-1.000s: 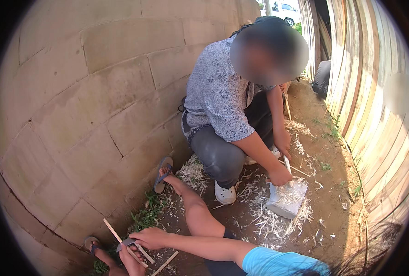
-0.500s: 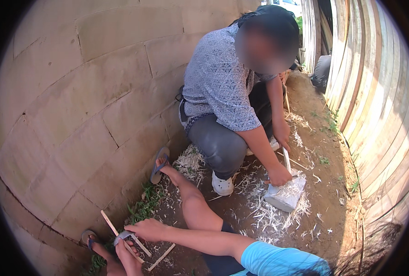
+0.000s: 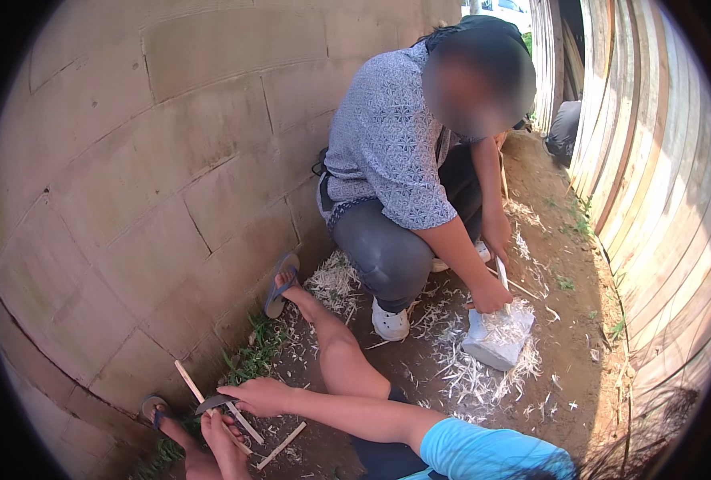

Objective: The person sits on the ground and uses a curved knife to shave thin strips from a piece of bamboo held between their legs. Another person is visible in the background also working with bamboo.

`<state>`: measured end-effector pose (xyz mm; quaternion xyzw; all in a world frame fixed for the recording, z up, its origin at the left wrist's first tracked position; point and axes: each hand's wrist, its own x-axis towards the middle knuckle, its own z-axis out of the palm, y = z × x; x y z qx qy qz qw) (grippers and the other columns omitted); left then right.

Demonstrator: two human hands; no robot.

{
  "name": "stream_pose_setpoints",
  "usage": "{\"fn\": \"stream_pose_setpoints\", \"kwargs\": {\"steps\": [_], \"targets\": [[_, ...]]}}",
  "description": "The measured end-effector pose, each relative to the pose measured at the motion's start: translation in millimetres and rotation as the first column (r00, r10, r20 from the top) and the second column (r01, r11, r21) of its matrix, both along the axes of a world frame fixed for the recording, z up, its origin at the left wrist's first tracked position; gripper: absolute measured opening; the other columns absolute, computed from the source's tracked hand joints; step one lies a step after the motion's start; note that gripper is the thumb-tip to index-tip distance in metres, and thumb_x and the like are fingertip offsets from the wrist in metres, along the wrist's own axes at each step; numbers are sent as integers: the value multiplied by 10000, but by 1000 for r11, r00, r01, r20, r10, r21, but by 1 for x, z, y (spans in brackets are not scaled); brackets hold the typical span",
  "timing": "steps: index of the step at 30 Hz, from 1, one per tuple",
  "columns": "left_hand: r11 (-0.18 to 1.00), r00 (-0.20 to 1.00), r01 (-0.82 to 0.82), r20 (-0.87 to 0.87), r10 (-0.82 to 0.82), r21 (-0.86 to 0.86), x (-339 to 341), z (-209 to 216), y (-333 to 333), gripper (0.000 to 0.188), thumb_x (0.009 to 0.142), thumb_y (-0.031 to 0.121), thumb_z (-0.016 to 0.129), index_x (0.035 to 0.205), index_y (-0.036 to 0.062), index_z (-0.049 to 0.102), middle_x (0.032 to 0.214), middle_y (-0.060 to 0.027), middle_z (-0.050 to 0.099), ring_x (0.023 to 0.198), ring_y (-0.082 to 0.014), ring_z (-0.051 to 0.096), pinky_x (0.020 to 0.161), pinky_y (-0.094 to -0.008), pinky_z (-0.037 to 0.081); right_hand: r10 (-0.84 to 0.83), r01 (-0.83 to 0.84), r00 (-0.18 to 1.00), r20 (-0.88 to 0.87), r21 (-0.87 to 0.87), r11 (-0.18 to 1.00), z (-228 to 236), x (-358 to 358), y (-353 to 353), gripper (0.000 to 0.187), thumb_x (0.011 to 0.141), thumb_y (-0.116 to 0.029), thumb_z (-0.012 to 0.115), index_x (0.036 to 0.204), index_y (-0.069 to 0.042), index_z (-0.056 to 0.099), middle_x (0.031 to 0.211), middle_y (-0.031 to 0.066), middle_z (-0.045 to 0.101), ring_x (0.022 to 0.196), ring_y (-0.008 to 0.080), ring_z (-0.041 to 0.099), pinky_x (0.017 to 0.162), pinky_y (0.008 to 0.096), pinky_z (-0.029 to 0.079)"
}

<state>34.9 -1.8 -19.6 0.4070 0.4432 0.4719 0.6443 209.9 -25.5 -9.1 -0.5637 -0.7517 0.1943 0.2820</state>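
At the lower left, my left hand point(image 3: 220, 434) is closed around a thin pale wooden stick point(image 3: 186, 376), which slants up and left out of the grip. My right hand point(image 3: 261, 397) reaches across from the right and grips a knife; its handle is hidden by the fingers. The dark, curved knife blade point(image 3: 211, 405) lies across the stick just above my left hand. Beneath my right hand is a second pale stick point(image 3: 249, 427). Another short stick point(image 3: 282, 445) rests on the soil to the right of it.
A person point(image 3: 395, 144) squats opposite, holding a whitish strip point(image 3: 502, 274) over a grey block point(image 3: 495, 352). Pale shavings point(image 3: 467, 392) cover the dirt around it. A block wall point(image 3: 131, 200) rises on the left, and a plank fence point(image 3: 651, 176) stands right.
The knife blade has turned from showing its broad, light face to a thinner, darker profile. The other person's near hand has shifted slightly upward on the block. The view has shifted a little.
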Motion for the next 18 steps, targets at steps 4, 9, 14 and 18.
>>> {"fn": "stream_pose_setpoints", "kwargs": {"steps": [4,9,14,18], "targets": [[1000,1000,-5,-23,5,0,2,0,1,79,980,171,451,1011,102,472,620,19,495,393,-54,437,311,-193,319,-8,8,1000,6,21,1000,5,-2,-3,503,918,-233,537,1396,-165,393,1005,213,635,916,405,624,782,498,503],[1000,998,15,-59,-14,15,4,2,-3,74,981,170,446,976,99,468,620,17,494,404,-55,449,314,-194,325,-40,40,999,19,32,999,12,3,-11,485,921,-256,540,1381,-175,410,1027,186,644,919,394,630,775,493,511],[999,997,36,-67,-33,38,0,0,-5,97,980,189,465,933,105,467,623,14,492,404,-54,440,314,-193,323,-253,253,967,-8,59,966,34,29,-10,409,929,-283,537,1310,-146,483,1032,179,655,924,380,636,768,485,512],[999,997,37,-65,-35,22,3,2,-5,114,980,204,475,921,107,470,625,15,486,396,-52,424,313,-192,319,-305,311,949,-76,87,946,28,47,-6,386,937,-290,528,1290,-138,501,1016,179,660,920,375,640,777,484,509]]}}
